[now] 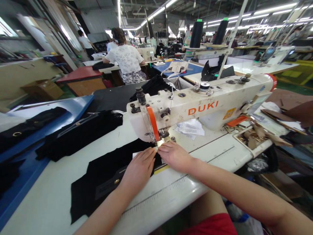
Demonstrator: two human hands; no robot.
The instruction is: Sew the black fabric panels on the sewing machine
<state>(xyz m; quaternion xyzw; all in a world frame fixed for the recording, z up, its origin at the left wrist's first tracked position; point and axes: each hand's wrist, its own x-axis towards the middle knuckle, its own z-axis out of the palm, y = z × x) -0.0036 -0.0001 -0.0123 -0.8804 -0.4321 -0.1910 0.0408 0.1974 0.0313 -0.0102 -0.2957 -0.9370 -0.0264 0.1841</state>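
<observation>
Black fabric with a small brass eyelet lies on the white sewing machine table, its right end under the needle area of a white DUKI sewing machine. My left hand rests flat on this fabric, fingers stretched toward the presser foot. From the other side my right hand lies with its fingers extended and fingertips close to the foot, near the left fingertips. A white label-like piece shows partly beside my left hand. Both thumbs and the undersides of my fingers are mostly hidden.
More black fabric pieces lie to the left, by a blue surface. Behind the needle sits a stack of white labels. An open tray with small parts stands right. A person sits working ahead; black thread cones stand above.
</observation>
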